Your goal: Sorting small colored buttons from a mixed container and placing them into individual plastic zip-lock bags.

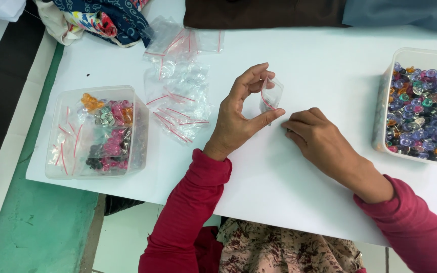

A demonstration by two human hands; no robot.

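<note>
Her left hand pinches a small clear bag above the desk; right hand rests curled, fingers together, beside it.

On the bench, a tub of filled bags sits at left, loose bags upper centre, a tub of beads at right; hands meet at centre, folded cloth along the top.
</note>
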